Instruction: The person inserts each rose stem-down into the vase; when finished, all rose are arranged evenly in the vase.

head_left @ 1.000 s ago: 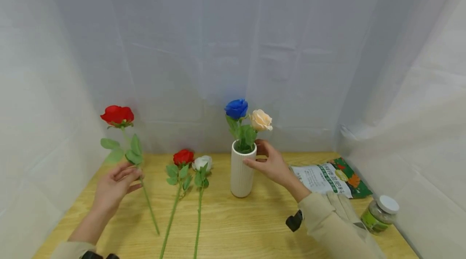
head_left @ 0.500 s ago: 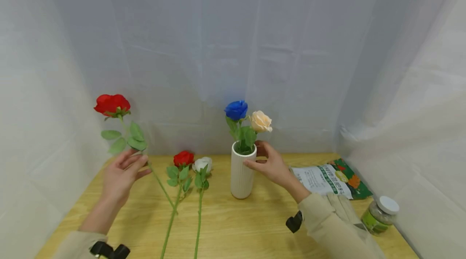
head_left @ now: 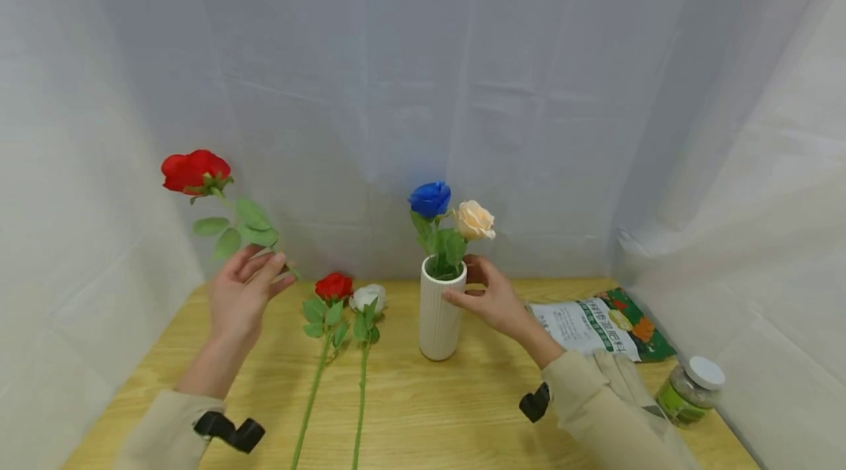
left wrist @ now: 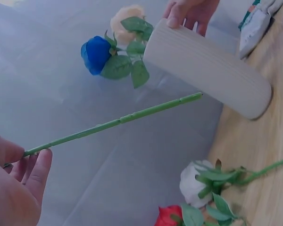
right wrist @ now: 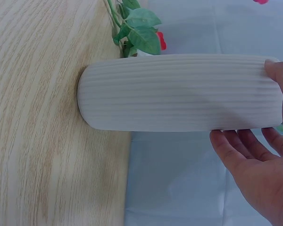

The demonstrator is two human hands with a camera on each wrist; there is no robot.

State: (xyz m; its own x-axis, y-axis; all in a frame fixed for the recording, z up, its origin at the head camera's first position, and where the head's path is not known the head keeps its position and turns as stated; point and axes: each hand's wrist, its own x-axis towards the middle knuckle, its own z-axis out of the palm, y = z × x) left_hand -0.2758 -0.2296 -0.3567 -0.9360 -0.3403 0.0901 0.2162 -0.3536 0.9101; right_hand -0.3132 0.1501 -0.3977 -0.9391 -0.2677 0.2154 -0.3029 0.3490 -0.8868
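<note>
My left hand (head_left: 244, 294) pinches the stem of a red rose (head_left: 197, 172) in the air at the left, its bloom tilted up and away. In the left wrist view the bare green stem (left wrist: 120, 121) points toward the ribbed white vase (left wrist: 207, 70); whether its tip touches the vase I cannot tell. The vase stands upright on the table, holding a blue rose (head_left: 429, 200) and a cream rose (head_left: 474, 220). My right hand (head_left: 497, 302) grips the vase near its rim, thumb on one side and fingers on the other, as the right wrist view shows.
Another red rose (head_left: 333, 286) and a white rose (head_left: 367, 298) lie on the wooden table (head_left: 423, 411) between left hand and vase. At the right are a printed bag (head_left: 595, 324), pale gloves (head_left: 624, 374) partly under the right sleeve, and a white-lidded jar (head_left: 690, 391).
My left hand has risen and moved right with the red rose. The rose has tipped, so its stem end swings up toward the vase. My right hand stays on the vase.
</note>
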